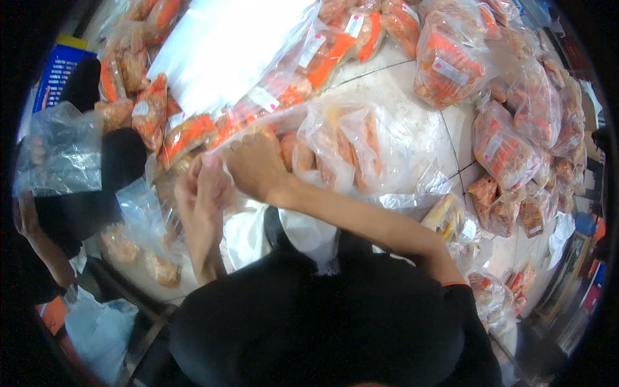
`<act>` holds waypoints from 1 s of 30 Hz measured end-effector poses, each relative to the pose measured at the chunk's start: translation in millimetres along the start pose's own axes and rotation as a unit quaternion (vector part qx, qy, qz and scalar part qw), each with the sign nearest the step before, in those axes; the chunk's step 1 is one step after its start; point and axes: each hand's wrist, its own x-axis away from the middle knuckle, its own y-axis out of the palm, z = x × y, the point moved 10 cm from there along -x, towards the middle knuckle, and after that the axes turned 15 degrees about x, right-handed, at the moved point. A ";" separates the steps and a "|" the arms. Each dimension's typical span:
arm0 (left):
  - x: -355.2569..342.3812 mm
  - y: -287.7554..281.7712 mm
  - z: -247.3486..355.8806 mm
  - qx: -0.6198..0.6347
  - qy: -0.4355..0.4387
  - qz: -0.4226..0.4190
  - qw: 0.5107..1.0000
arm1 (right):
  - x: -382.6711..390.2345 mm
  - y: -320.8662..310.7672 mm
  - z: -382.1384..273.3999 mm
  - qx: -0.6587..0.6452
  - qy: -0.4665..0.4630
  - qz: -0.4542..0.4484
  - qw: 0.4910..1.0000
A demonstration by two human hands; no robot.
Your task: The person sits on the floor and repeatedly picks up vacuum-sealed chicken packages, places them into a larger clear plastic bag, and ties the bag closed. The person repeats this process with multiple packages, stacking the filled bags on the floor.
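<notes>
A large clear plastic bag (419, 145) lies on its side in front of me, with several packs of orange-brown food (348, 145) inside. My right hand (255, 164) reaches across to the left, closed in a fist on the gathered end of this bag. Beside it, my left hand (205, 190) is raised, thumb up, its fingers pinched on the bag's edge; slight blur softens its fingertips. Just beyond both hands lie small orange-labelled packs (187, 138). White cloth or plastic (245, 235) shows below my hands.
Several filled bags (448, 61) stand in heaps at the right and far side. A stack of white plastic sheets (232, 51) covers packs at the far left. To my left, a person in dark clothes holds a clear bag (68, 151). Tiled floor (387, 80) shows between heaps.
</notes>
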 end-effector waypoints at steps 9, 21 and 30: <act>6.2 -19.0 17.7 -0.336 0.043 -0.076 0.938 | 77.2 -154.2 42.4 -0.431 0.088 -0.153 0.885; 5.2 27.6 61.9 -0.569 0.096 -0.134 0.806 | 47.6 7.7 -49.8 -0.659 0.116 -0.171 0.724; -11.1 216.6 -43.3 -0.525 0.261 -0.543 0.601 | 67.1 -34.9 -35.3 -0.396 0.033 -0.194 0.897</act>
